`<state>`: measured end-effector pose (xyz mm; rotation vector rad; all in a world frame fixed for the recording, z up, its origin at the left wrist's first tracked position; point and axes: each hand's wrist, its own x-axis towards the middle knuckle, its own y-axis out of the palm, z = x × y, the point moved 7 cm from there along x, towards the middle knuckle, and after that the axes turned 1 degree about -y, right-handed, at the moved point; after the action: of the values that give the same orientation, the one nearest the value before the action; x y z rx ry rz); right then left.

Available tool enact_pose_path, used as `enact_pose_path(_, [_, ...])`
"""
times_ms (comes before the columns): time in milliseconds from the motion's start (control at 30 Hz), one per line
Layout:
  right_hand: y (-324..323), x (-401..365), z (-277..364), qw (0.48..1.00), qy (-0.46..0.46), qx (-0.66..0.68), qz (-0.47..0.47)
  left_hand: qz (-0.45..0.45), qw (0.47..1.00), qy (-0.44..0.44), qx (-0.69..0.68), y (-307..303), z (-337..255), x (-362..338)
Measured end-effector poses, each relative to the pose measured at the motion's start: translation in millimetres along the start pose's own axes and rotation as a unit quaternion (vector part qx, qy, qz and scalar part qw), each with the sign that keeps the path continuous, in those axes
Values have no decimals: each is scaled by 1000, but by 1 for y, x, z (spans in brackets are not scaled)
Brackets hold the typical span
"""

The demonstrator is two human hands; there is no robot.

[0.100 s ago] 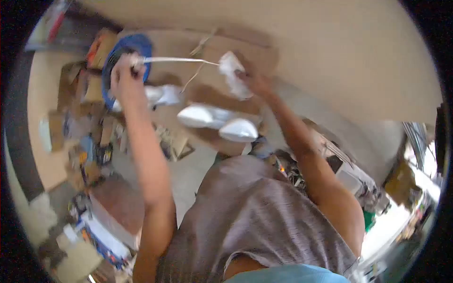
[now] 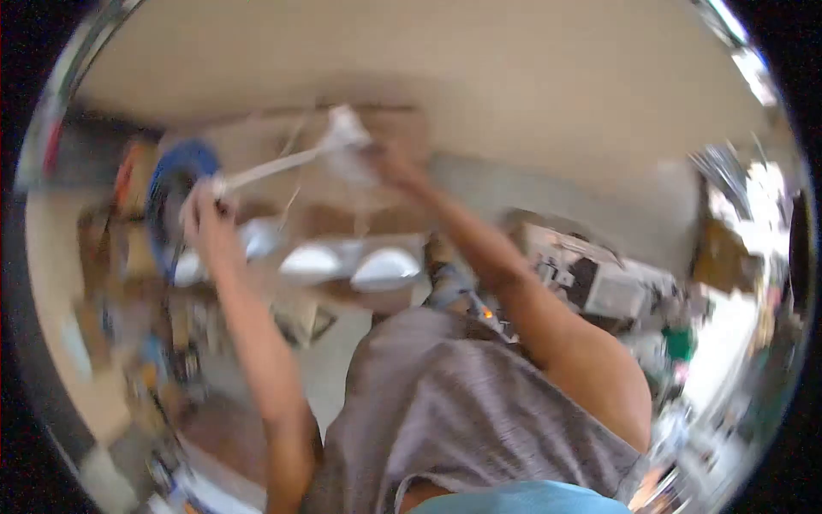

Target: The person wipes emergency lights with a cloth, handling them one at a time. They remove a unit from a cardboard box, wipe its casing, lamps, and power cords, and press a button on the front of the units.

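Note:
My left hand (image 2: pixel 205 212) is closed around one end of a long white cord-like strip (image 2: pixel 278 167). The strip runs up and rightward to a white, crumpled-looking piece (image 2: pixel 347 146), which my right hand (image 2: pixel 388 163) grips by its right side. Motion blurs both hands, and the exact kind of the white piece does not show. Below them lie two white, rounded, shiny objects (image 2: pixel 385 268), side by side on brown cardboard. A blue round rim with a dark middle (image 2: pixel 190 158) sits just behind my left hand.
A beige wall (image 2: pixel 514 77) rises ahead. To the right stands a printed carton (image 2: pixel 591 278), with clutter beyond it. Boxes and loose items crowd the left side. A thin pale cord (image 2: pixel 294 201) hangs across the brown cardboard behind the strip.
The camera view has swung, shifting the surroundings. The strip, nearly level before, now slants up to the right. My hands appear a little closer together, both still holding.

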<state>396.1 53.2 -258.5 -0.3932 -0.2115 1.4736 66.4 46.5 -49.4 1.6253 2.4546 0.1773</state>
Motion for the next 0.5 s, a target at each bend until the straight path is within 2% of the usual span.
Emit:
enact_pose_path(33, [-14, -46, 127, 998, 33, 53, 30, 37, 995, 7, 89, -13, 7, 3])
enact_pose_path(67, [4, -33, 134, 980, -103, 167, 22, 68, 979, 57, 184, -13, 21, 15])
enact_pose_path(100, [20, -26, 187, 981, -97, 156, 65, 94, 983, 41, 151, -5, -6, 17])
enact_pose_path(133, [8, -41, 240, 954, -242, 167, 58, 55, 987, 8, 152, 15, -18, 12])
enact_pose_path(167, [10, -50, 266, 942, -312, 124, 32, 40, 981, 15, 189, 39, -19, 4])
enact_pose_path(200, [11, -67, 287, 925, -358, 119, -41, 15, 975, 23, 221, 47, -26, -9])
enact_pose_path(233, [5, -76, 288, 928, -355, 98, -58, 38, 977, 19, 207, 49, -22, -11])
enact_pose_path(300, [9, -74, 277, 963, -247, 109, 16, 100, 977, 61, 180, 53, -26, 2])
enact_pose_path(333, [12, -70, 269, 967, -245, 74, 2, 117, 975, 68, 176, 61, -37, 6])
enact_pose_path(367, [12, -72, 254, 968, -247, 39, -10, 142, 951, 165, 218, 69, -60, -2])
enact_pose_path(400, [12, -80, 230, 974, -222, 45, 9, 163, 917, 257, 256, 75, -80, -16])
enact_pose_path(433, [13, -91, 208, 978, -198, 54, 29, 147, 690, 546, 452, 93, -112, -58])
enact_pose_path(467, [11, -97, 188, 982, -183, 38, 23, 149, 690, 553, 443, 92, -115, -57])
enact_pose_path(500, [5, -101, 177, 985, -168, 20, 17, 187, 727, 500, 432, 93, -108, -46])
